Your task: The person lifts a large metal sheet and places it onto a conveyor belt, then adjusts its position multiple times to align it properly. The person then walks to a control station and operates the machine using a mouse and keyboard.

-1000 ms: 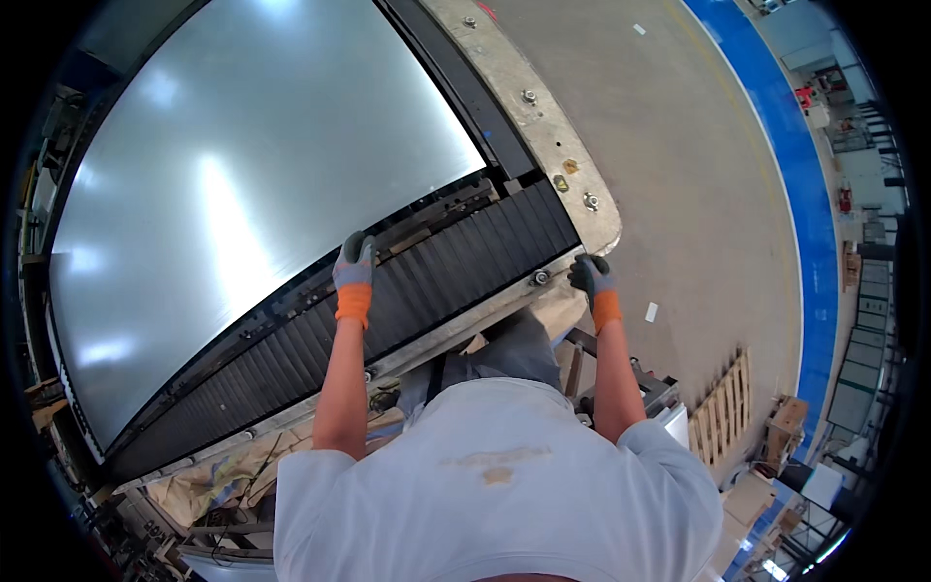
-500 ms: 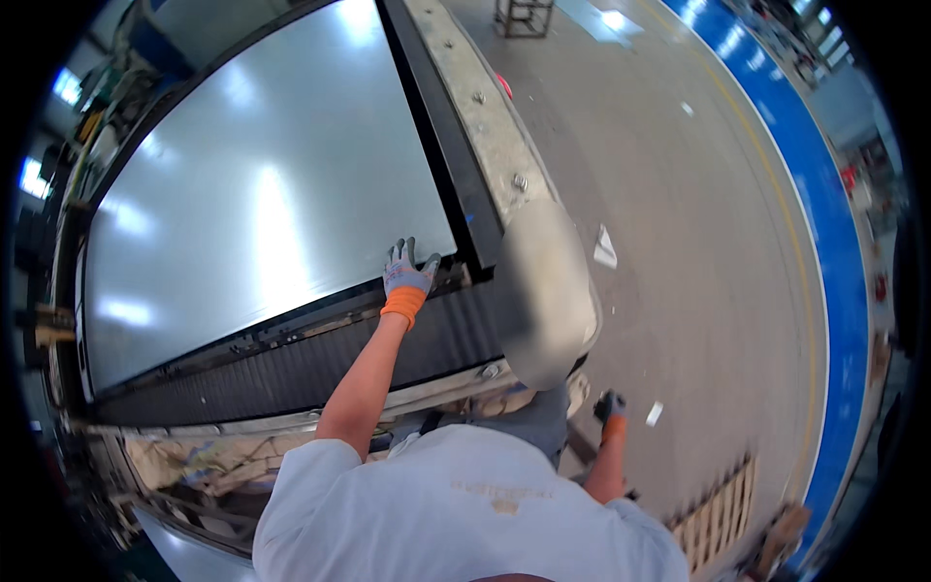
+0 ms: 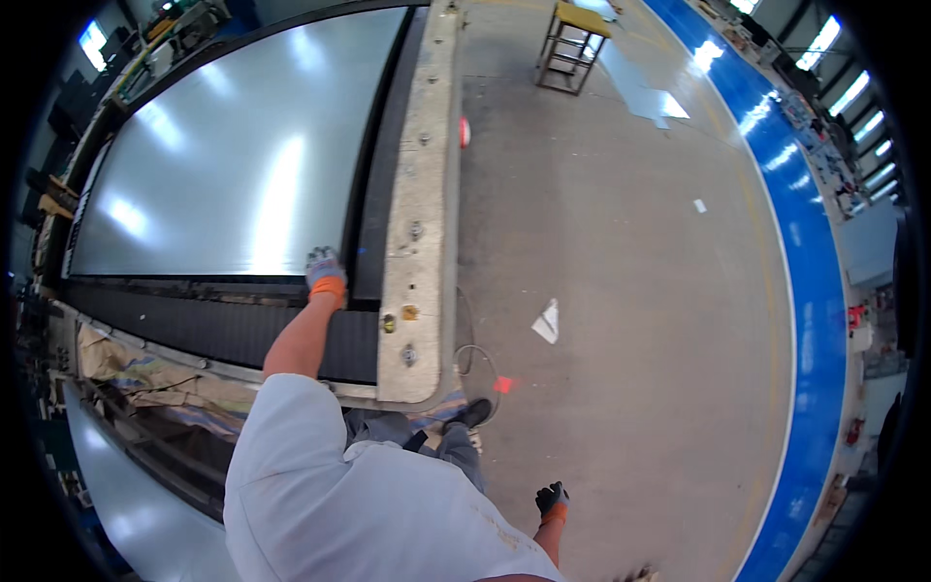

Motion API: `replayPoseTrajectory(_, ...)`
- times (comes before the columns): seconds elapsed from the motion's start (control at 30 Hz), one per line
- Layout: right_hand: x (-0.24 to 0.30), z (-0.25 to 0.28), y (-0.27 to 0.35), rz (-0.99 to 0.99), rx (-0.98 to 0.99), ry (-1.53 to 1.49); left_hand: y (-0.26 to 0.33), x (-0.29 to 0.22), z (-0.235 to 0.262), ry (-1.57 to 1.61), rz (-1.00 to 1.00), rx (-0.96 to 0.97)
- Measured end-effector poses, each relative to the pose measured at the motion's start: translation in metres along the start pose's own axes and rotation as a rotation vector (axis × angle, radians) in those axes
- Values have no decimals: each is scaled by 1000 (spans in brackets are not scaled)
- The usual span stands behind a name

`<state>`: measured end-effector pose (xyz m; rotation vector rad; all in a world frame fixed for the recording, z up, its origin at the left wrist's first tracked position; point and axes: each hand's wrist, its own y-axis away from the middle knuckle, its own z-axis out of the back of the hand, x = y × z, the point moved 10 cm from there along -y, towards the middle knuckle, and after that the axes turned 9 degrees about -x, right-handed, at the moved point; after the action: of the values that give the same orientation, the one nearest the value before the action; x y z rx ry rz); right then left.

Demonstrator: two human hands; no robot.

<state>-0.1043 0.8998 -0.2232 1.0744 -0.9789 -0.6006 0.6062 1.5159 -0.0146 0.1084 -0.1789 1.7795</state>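
Note:
A large shiny metal sheet (image 3: 233, 165) lies on a machine bed with a dark slatted border (image 3: 223, 330). My left hand (image 3: 325, 267), in a grey glove with an orange cuff, rests flat on the sheet's near right corner with the fingers spread. My right hand (image 3: 553, 500), in a dark glove with an orange cuff, hangs beside my body over the concrete floor (image 3: 621, 242). It holds nothing and its fingers are loosely apart. My white shirt fills the lower middle of the view.
A pale bolted frame beam (image 3: 417, 223) runs along the bed's right side. A cable loop (image 3: 475, 359) and a white scrap (image 3: 549, 322) lie on the floor. A metal stool (image 3: 572, 39) stands far off. A blue floor stripe (image 3: 805, 242) curves along the right.
My right hand has left the bed's edge and dropped to my side. My left hand has reached further onto the sheet's corner. My body and head have turned to the right.

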Motion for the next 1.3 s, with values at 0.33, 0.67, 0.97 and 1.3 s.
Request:
replayPoseTrajectory(0.33,34,72,0,49,-179,215,7,-23,3,21,68,7)
replayPoseTrajectory(0.67,184,-106,-31,75,26,573,1,-1,-3,37,196,-53)
replayPoseTrajectory(0.97,397,-309,-95,190,150,929,6,-7,6,131,373,-92)
replayPoseTrajectory(1.3,560,-674,-25,542,426,878,-2,2,9,150,575,-33)
